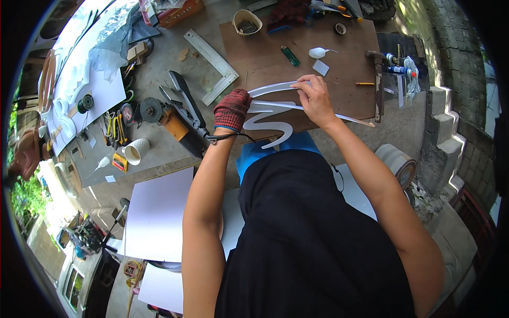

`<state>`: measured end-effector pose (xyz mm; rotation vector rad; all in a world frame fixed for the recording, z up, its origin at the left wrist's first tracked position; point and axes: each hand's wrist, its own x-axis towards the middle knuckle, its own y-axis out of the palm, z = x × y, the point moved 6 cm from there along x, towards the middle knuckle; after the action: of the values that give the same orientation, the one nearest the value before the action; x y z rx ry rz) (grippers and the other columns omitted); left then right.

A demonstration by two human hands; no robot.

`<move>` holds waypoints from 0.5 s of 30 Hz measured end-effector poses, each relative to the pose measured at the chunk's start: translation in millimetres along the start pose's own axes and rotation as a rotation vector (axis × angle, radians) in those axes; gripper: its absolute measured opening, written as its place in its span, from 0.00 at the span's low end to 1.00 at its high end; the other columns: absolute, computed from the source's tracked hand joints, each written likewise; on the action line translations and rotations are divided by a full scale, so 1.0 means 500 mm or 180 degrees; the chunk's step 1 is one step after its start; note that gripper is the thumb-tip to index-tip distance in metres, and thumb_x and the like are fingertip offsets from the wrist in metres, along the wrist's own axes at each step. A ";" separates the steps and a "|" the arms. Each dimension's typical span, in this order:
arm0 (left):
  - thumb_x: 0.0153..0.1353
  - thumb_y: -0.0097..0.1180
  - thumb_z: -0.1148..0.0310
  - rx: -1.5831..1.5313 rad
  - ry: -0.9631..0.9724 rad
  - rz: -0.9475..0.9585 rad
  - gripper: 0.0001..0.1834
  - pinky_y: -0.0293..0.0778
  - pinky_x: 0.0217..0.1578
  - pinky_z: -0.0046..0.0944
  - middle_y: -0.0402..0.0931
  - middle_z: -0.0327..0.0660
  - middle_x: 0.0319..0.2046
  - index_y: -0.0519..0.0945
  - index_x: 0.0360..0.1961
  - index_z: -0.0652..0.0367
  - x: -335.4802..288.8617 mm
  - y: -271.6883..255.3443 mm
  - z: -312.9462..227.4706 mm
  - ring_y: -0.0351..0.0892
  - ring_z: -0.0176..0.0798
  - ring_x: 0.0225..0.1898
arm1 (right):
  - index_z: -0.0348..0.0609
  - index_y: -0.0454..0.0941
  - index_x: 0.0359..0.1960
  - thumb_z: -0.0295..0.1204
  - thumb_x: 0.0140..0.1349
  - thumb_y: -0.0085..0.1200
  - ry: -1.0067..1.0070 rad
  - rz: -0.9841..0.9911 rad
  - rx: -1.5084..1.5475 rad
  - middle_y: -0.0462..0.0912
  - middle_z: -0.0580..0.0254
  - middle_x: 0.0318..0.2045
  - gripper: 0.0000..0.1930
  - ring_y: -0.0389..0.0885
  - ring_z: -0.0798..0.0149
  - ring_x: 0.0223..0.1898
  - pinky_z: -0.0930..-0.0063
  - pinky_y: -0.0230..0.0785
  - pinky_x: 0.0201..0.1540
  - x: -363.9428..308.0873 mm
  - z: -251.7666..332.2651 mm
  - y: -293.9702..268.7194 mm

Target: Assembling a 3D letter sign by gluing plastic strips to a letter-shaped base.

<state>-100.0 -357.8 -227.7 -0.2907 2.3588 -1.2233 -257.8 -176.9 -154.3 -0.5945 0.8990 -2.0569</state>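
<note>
My left hand [232, 110], in a red and black knit glove, is closed around the left end of a white S-curved piece [283, 127] and the thin strips by it. Above the curve, a bent white strip [273, 89] arches from the glove to my bare right hand [316, 99]. The right thumb and fingers pinch its far end. Under that palm runs a second, straighter white strip [347, 118], reaching right past the wrist. Where the strips meet the piece is hidden by the glove. A brown board [339, 71] lies beneath.
Left of my gloved hand lie an angle grinder [175, 124] and a metal square [220, 74]. Beyond my right hand are a white squeeze bottle [318, 52] and a green lighter-like object [290, 56]. A hammer [378, 85] edges the board. Another person's part [26, 153] shows far left.
</note>
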 end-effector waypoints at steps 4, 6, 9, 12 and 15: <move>0.67 0.53 0.58 0.0039 -0.0004 0.0072 0.11 0.76 0.41 0.52 0.80 0.48 0.39 0.80 0.40 0.53 0.002 0.000 -0.003 0.81 0.56 0.42 | 0.48 0.83 0.39 0.19 0.54 0.60 0.0020 0.0018 -0.0140 0.78 0.63 0.43 0.11 0.74 0.54 0.49 0.60 0.66 0.53 -0.010 -0.008 -0.003; 0.66 0.53 0.58 0.0064 -0.0027 0.0109 0.11 0.75 0.41 0.52 0.80 0.48 0.39 0.80 0.40 0.53 0.001 0.001 -0.003 0.81 0.56 0.42 | 0.48 0.83 0.38 0.19 0.54 0.60 0.0008 0.0012 -0.0120 0.78 0.63 0.43 0.11 0.74 0.54 0.49 0.60 0.66 0.53 -0.004 -0.008 0.000; 0.66 0.54 0.58 -0.0025 0.0092 -0.0032 0.11 0.76 0.41 0.52 0.80 0.48 0.39 0.80 0.40 0.53 -0.002 -0.006 -0.006 0.81 0.56 0.42 | 0.47 0.83 0.38 0.19 0.54 0.60 0.0022 0.0018 -0.0043 0.78 0.63 0.43 0.11 0.74 0.54 0.49 0.60 0.66 0.53 0.012 -0.005 0.009; 0.67 0.53 0.60 -0.0196 -0.0025 0.0091 0.11 0.74 0.45 0.52 0.80 0.50 0.40 0.80 0.40 0.56 -0.003 -0.010 -0.009 0.79 0.57 0.44 | 0.48 0.84 0.39 0.19 0.54 0.60 0.0079 -0.0005 0.0042 0.78 0.62 0.43 0.11 0.74 0.54 0.49 0.60 0.66 0.53 0.018 -0.012 0.008; 0.67 0.53 0.61 -0.0146 -0.0059 0.0075 0.11 0.74 0.45 0.52 0.79 0.49 0.40 0.80 0.40 0.55 -0.004 -0.011 -0.011 0.79 0.57 0.44 | 0.48 0.84 0.39 0.19 0.54 0.59 0.0104 -0.0062 0.0016 0.78 0.62 0.43 0.11 0.74 0.54 0.49 0.61 0.66 0.54 0.015 -0.019 0.001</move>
<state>-100.9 -356.3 -220.1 -0.2873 2.3704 -1.1520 -268.1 -179.5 -160.0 -0.5706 0.9101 -2.0912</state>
